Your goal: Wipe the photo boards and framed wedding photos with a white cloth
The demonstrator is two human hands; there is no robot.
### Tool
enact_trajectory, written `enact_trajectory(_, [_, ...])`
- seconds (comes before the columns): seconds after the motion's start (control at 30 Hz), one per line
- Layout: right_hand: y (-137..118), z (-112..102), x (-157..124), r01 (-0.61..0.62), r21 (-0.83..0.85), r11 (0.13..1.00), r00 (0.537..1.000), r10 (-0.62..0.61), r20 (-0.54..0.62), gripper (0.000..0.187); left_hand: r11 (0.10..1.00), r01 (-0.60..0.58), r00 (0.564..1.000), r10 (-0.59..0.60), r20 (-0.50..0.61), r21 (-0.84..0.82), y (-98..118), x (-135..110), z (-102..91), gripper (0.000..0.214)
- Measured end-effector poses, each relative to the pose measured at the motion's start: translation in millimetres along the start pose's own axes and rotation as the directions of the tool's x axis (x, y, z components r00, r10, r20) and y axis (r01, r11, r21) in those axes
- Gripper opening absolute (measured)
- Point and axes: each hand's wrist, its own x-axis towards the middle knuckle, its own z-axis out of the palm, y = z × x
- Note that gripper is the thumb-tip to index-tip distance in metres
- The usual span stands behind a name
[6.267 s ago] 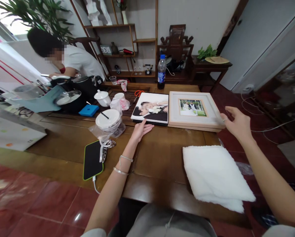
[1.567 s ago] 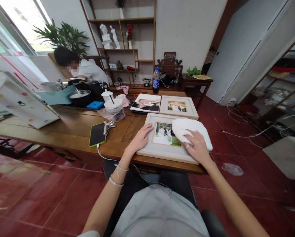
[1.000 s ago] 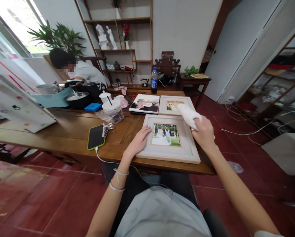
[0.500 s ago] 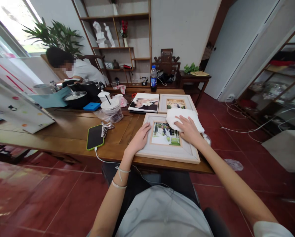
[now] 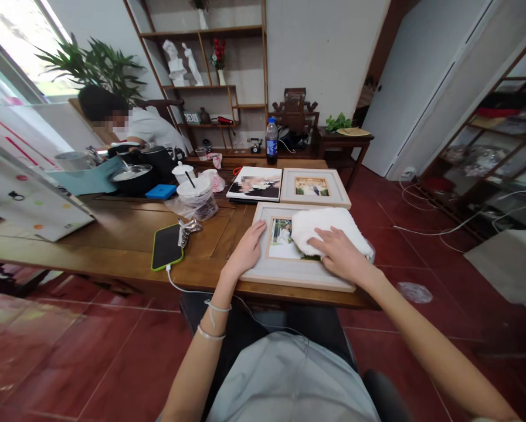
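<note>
A pale wooden picture frame [image 5: 259, 271] with a wide light mat lies face up at the table's near edge. Its wedding photo [image 5: 281, 235] shows only on the left side. The rest is covered by a folded, fluffy white cloth [image 5: 328, 221]. My right hand [image 5: 339, 252] presses that cloth down onto the frame, fingers bent over it. Along the frame's left border rests my left hand [image 5: 248, 246], its fingers extended and lying flat. Directly behind is a second framed photo [image 5: 313, 186], and beside it a white-bordered photo panel [image 5: 254, 183].
Left of the frame lie a phone [image 5: 167, 246] on a cable and a bagged cup [image 5: 194, 193]. A blue-capped bottle [image 5: 271, 140] stands behind the photos. Pots, a blue bin [image 5: 80, 180] and a laptop [image 5: 29, 193] occupy the left. Another person [image 5: 143, 123] sits beyond.
My right hand has brought the white cloth down and toward me, from the frame's upper right corner over the photo's right part. The left hand stays on the border.
</note>
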Motion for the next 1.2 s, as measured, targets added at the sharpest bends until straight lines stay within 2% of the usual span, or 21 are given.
enact_trajectory(0.13, [-38.0,-26.6,-31.9,0.025,0.043,0.999,0.998,-0.028,0.057,0.052,1.0,-0.014,0.999,0.013,0.029,0.017,3.0,1.5,-2.9,0.058])
enact_trajectory(0.23, [-46.0,-37.5,-43.3,0.023,0.093,0.995,0.998,-0.028,0.057,0.05,1.0,-0.02,0.999,0.019,0.036,0.019,2.5,2.3,-4.1,0.057])
enact_trajectory(0.3, [-35.8,-35.2,-40.4,-0.017,0.098,0.995,1.0,0.016,0.015,0.048,1.0,-0.022,0.999,0.022,0.046,0.013,1.3,2.1,-4.1,0.055])
enact_trajectory(0.4, [-3.0,-19.1,-19.7,-0.126,0.068,0.99,0.985,0.133,-0.112,0.048,1.0,-0.03,0.998,0.029,0.049,0.005,-0.3,1.1,-3.7,0.054])
enact_trajectory(0.5, [32.7,1.3,13.4,-0.233,0.059,0.971,0.937,0.24,-0.252,0.046,0.999,-0.034,0.999,0.034,0.039,0.001,-0.3,0.4,-3.7,0.053])
enact_trajectory(0.6, [53.5,15.4,45.8,-0.301,0.048,0.952,0.885,0.298,-0.358,0.043,1.0,-0.031,0.998,0.031,0.045,0.007,0.6,0.6,-3.9,0.052])
enact_trajectory(0.67, [56.1,20.2,60.4,-0.294,-0.005,0.956,0.908,0.278,-0.314,0.045,1.0,-0.022,0.999,0.021,0.048,0.016,0.8,0.6,-3.7,0.052])
enact_trajectory(0.8, [42.4,20.0,64.4,-0.2,-0.099,0.975,0.978,0.192,-0.087,0.05,0.999,-0.009,0.999,0.008,0.042,0.041,-0.6,-0.5,-1.9,0.054])
enact_trajectory(1.0, [1.4,1.2,19.6,-0.012,-0.011,1.0,0.996,0.013,0.087,0.049,0.995,-0.022,0.999,0.019,0.037,0.098,-3.3,1.0,0.2,0.055])
enact_trajectory(1.1, [-15.7,-6.7,-5.9,0.091,0.074,0.993,0.989,-0.099,0.109,0.047,0.989,-0.046,0.999,0.041,0.034,0.138,-5.0,7.2,-0.6,0.053])
enact_trajectory(1.2, [-20.4,-8.2,-20.0,0.166,0.126,0.978,0.98,-0.178,0.093,0.045,0.985,-0.072,0.997,0.068,0.032,0.157,-8.6,15.4,-2.1,0.05])
